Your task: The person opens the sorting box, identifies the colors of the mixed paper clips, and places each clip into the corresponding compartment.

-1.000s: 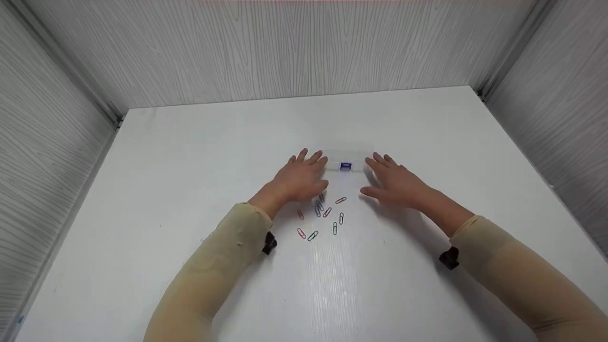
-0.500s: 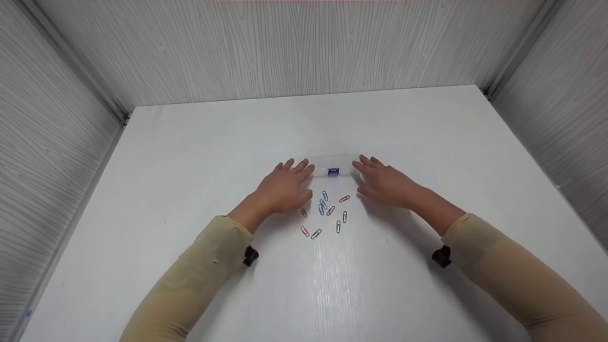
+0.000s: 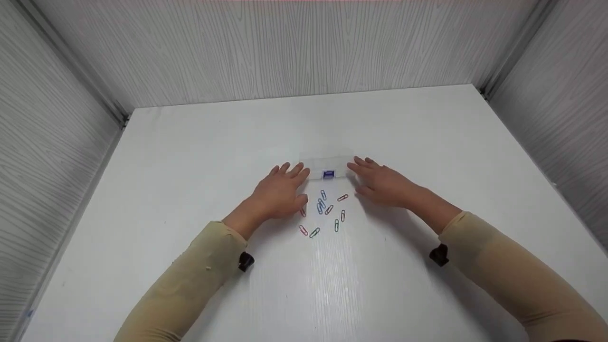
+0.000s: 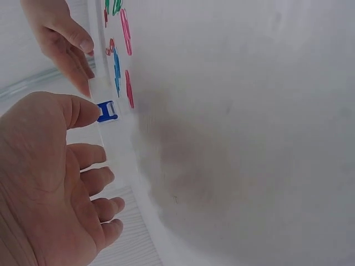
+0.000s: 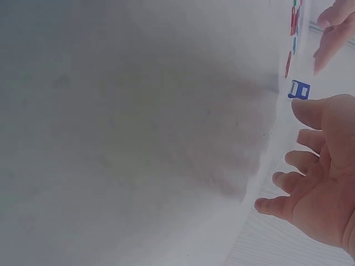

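Observation:
A clear plastic box (image 3: 313,167) with a blue latch (image 3: 328,174) lies on the white table. My left hand (image 3: 278,192) is at its left end, fingers spread and fairly straight, fingertips against or right beside the box. At the opposite end, my right hand (image 3: 387,185) lies the same way, its fingertips at the box's edge. Neither hand is curled round it. Several coloured paper clips (image 3: 321,204) are scattered just in front of the box. A red clip (image 3: 303,213) is partly covered by my left thumb. Both wrist views show the blue latch (image 4: 107,111) beyond the thumb.
The white tabletop (image 3: 304,289) stretches around the hands. A grey wood-grain panel (image 3: 304,47) rises behind it, with similar side panels at left and right. Dark wrist cameras (image 3: 246,261) sit on both sleeves.
The box has slid left and slightly nearer to me, with both hands moving along at its ends. The blue paper clips, partly behind my left hand before, now show fully.

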A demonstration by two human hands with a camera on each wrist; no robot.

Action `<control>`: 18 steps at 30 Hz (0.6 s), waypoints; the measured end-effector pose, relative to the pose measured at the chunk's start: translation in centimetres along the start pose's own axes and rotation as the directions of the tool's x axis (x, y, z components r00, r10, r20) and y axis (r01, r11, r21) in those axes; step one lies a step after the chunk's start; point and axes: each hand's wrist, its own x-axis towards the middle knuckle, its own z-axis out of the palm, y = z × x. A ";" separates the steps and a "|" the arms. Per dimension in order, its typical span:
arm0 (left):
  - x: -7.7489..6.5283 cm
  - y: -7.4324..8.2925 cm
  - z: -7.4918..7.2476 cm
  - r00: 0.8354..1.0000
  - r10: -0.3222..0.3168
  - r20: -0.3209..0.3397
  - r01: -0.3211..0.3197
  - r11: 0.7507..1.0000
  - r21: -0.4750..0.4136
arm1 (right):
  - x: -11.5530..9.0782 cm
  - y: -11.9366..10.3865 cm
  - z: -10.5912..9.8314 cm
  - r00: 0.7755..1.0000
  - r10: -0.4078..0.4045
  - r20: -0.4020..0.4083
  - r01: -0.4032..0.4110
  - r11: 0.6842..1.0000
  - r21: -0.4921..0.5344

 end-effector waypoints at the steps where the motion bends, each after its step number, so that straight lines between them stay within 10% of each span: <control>1: -0.1 0.0 0.0 1.000 0.000 0.000 0.000 1.000 0.003 | 0.0 0.0 0.0 1.000 0.000 0.001 0.000 1.000 0.001; 18: -0.9 0.5 0.4 1.000 0.003 -0.005 -0.003 0.999 0.047 | -1.4 -0.3 0.3 0.999 -0.019 -0.034 0.020 0.999 0.033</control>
